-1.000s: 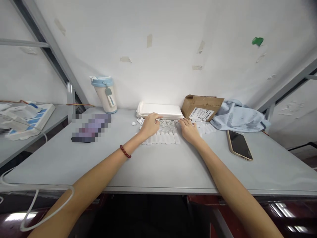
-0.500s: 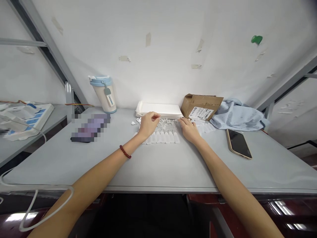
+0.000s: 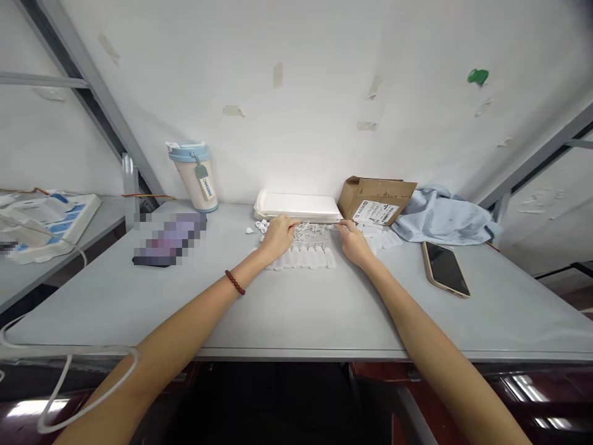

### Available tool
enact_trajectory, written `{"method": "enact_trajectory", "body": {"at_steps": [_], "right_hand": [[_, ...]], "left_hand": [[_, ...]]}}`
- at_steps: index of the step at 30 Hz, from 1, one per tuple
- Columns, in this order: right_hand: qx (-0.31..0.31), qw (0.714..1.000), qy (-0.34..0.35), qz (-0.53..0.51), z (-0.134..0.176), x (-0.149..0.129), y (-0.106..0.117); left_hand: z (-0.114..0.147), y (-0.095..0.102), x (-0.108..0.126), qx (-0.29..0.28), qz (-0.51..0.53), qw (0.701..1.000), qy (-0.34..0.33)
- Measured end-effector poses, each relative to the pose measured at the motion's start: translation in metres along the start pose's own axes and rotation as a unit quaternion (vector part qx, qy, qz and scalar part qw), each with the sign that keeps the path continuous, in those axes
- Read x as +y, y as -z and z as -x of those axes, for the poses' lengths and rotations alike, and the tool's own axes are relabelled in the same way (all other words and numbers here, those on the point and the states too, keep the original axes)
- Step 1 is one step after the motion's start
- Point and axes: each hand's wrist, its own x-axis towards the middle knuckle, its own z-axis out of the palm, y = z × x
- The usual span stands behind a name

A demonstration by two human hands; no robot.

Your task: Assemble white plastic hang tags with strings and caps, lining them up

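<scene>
My left hand (image 3: 278,237) is closed in a pinch at the left side of a tangle of white cords (image 3: 311,233); what its fingertips hold is too small to make out. Across the tangle, my right hand (image 3: 356,242) pinches a white cord near the right edge. Just in front lies a row of several translucent white tag-like pieces (image 3: 308,258), side by side, with cords running up from them. Part of the row's left end is hidden by my left hand. Several small white pieces (image 3: 260,226) lie beside that hand.
Behind the cords lies a stack of flat white trays (image 3: 299,207). A cardboard box (image 3: 377,201), blue cloth (image 3: 445,216) and phone (image 3: 445,269) lie right. More translucent pieces (image 3: 388,238) sit by the box. Left are a tumbler (image 3: 197,179) and a blurred-out flat object (image 3: 169,241).
My left hand has lowered slightly toward the cords. My right hand's fingers, which lay stretched on the table, have drawn into a pinch. The tag-like pieces have barely moved.
</scene>
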Motion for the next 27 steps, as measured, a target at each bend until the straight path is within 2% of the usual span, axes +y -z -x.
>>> {"method": "enact_trajectory", "body": {"at_steps": [4,10,14,17,21,27], "right_hand": [[0.001,1.0,0.001,-0.01,0.0,-0.001,-0.003],[-0.035,0.998,-0.034,0.031,0.002,-0.011,0.003],[-0.037,0.997,-0.042,0.057,0.002,-0.016,0.008],[-0.039,0.997,-0.032,0.065,0.001,-0.017,0.009],[-0.046,0.997,-0.026,0.063,0.001,-0.018,0.009],[-0.038,0.997,-0.011,0.063,0.0,-0.019,0.012]], "left_hand": [[0.0,0.003,0.003,0.009,0.002,1.0,-0.006],[0.002,0.002,0.006,-0.002,-0.026,0.999,-0.044],[0.002,0.003,0.007,0.006,0.021,0.999,-0.04],[0.001,0.006,0.008,0.03,0.108,0.994,-0.015],[0.001,0.007,0.011,0.053,0.235,0.969,0.048],[0.002,0.012,0.018,0.068,0.303,0.94,0.142]]}}
